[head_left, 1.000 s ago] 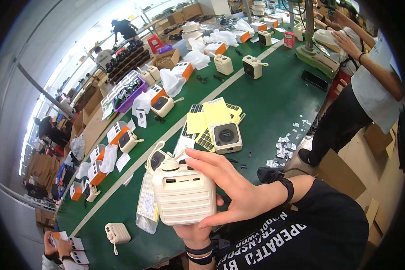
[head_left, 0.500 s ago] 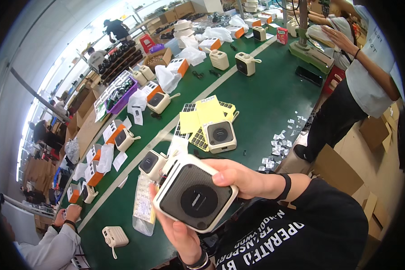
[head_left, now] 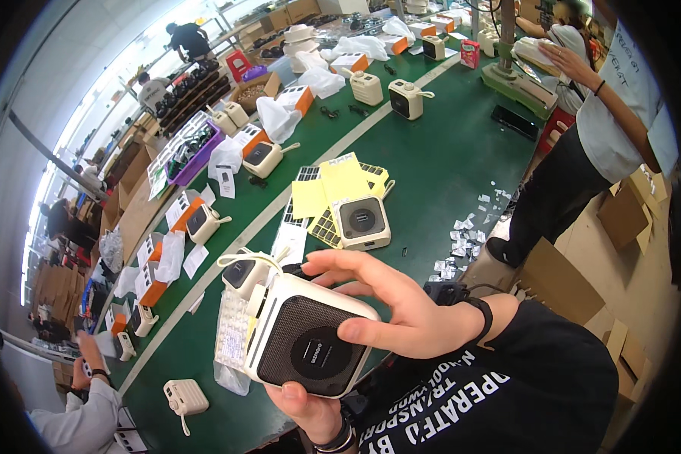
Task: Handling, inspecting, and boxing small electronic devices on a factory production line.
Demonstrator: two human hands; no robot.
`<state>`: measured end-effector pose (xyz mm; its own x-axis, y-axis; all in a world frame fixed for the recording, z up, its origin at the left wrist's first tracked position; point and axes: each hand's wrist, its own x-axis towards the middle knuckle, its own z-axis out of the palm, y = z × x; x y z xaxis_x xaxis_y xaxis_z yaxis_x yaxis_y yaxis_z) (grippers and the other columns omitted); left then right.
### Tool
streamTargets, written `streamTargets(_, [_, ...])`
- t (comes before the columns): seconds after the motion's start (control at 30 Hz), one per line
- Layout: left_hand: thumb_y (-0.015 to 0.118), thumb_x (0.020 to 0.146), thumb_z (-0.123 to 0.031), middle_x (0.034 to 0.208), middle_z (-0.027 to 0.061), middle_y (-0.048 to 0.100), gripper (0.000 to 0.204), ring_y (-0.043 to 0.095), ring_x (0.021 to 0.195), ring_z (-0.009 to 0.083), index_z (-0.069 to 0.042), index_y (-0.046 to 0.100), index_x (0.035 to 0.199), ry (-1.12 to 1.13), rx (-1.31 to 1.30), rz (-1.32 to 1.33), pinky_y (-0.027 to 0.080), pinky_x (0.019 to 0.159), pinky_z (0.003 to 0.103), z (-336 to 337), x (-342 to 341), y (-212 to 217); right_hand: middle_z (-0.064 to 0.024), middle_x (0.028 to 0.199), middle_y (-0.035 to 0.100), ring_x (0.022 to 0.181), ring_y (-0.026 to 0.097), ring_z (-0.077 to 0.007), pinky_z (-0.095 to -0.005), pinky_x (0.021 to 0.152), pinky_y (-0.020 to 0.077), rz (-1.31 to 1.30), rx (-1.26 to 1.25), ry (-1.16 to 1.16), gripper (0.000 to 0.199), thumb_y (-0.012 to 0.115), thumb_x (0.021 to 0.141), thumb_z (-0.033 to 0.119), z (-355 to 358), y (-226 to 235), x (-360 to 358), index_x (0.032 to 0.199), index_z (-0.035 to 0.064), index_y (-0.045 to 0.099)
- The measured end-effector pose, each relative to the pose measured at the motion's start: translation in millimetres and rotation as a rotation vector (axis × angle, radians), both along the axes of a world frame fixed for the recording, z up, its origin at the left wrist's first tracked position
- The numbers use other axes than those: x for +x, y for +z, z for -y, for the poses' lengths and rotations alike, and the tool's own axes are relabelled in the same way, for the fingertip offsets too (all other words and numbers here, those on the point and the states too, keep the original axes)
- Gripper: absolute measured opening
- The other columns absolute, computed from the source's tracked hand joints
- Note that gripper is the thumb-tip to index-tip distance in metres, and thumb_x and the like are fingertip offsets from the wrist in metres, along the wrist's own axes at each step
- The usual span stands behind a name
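A cream, box-shaped portable speaker point(head_left: 280, 333) with a dark mesh front and strap is held up over the table. My left hand point(head_left: 306, 408) grips it from below, thumb on its lower edge and the other fingers hidden behind. My right hand point(head_left: 401, 306) is open at its upper right, the thumb over the mesh and the fingers stretched apart past the top edge. Behind it lie another cream speaker point(head_left: 244, 274) and a clear plastic bag of pale pieces point(head_left: 231, 344). Farther off, a speaker point(head_left: 362, 219) rests against yellow sheets point(head_left: 340, 185).
The green table point(head_left: 446, 151) carries more speakers, orange-and-white boxes point(head_left: 153, 284), white plastic bags point(head_left: 278, 119) and a purple basket point(head_left: 197, 163). Small silvery packets point(head_left: 461, 242) lie along the right edge. Co-workers stand at right point(head_left: 620, 121) and sit at lower left point(head_left: 83, 408).
My right hand's fingers have lifted and spread from the speaker's side. The speaker has shifted slightly left and down, and its strap now shows above it. The lower-left co-worker's hands have moved left.
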<state>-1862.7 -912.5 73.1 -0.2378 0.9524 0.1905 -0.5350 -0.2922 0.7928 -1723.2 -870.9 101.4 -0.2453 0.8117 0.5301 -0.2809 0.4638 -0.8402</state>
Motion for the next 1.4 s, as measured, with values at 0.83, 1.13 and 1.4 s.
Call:
streamTargets(0.83, [0.062, 0.074, -0.044, 0.119, 0.0232, 0.044, 0.087, 0.051, 0.102, 0.0270, 0.012, 0.023, 0.127, 0.323, 0.136, -0.299, 0.043, 0.086, 0.035, 23.3, -11.3, 4.8, -0.0051, 0.089, 0.061, 0.084, 0.057, -0.0219, -0.0405, 0.092, 0.0425, 0.295, 0.578, -0.169, 0.009, 0.063, 0.075, 0.001, 14.9, 15.2, -13.3, 0.084, 0.0042, 0.060])
streamTargets(1.13, [0.056, 0.079, -0.043, 0.114, 0.0190, 0.050, 0.068, 0.054, 0.100, 0.0239, 0.005, 0.035, 0.122, 0.267, 0.204, -0.250, 0.046, 0.085, 0.033, 22.3, -15.5, 6.2, -0.0047, 0.088, 0.062, 0.080, 0.057, -0.0235, -0.0374, 0.092, 0.0435, 0.344, 0.604, -0.261, 0.009, 0.063, 0.074, 0.001, 23.6, 14.2, -25.0, 0.082, 0.0037, 0.060])
streamTargets(1.4, [0.060, 0.076, -0.042, 0.121, 0.0228, 0.043, 0.084, 0.050, 0.103, 0.0272, 0.011, 0.022, 0.130, 0.291, 0.154, -0.270, 0.040, 0.090, 0.037, 28.9, -17.0, 11.4, -0.0085, 0.095, 0.060, 0.088, 0.056, -0.0221, -0.0387, 0.090, 0.0445, 0.338, 0.547, -0.070, 0.014, 0.063, 0.074, -0.003, 19.6, 23.2, -18.8, 0.084, 0.0037, 0.057])
